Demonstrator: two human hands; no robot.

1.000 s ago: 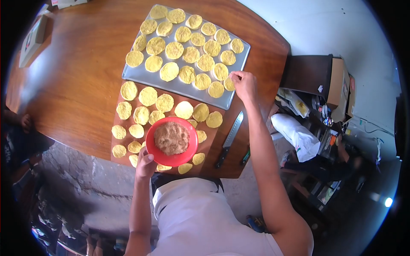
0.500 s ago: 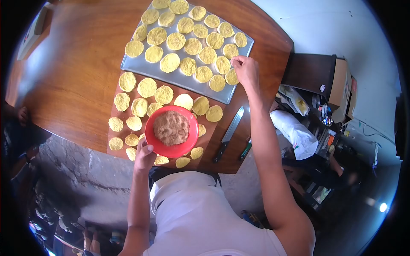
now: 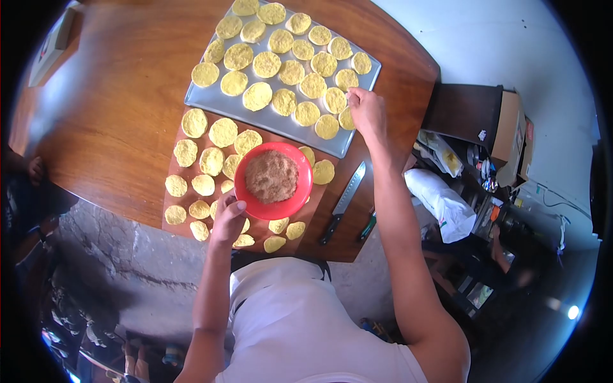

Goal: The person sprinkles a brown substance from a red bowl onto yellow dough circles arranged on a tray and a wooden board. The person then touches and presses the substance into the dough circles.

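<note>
My left hand grips the near-left rim of a red bowl, thumb on the edge. Brown crumbly powder fills much of it. The bowl is held above a brown board, hiding some of the yellow bread-like rounds laid there. Farther off, a grey metal tray carries rows of similar rounds, several dusted with brown specks. At the tray's right edge my right hand is closed in a pinch, fingertips beside the rounds. What the pinch holds, if anything, is too small to make out.
A large knife and a green-handled tool lie right of the board. Beyond the table's right edge are a white bag and a cardboard box. Another person's hand shows at the far left.
My left hand has carried the red bowl to the right and slightly away from me, uncovering some rounds on the left. My right hand stays pinched, almost in the same place.
</note>
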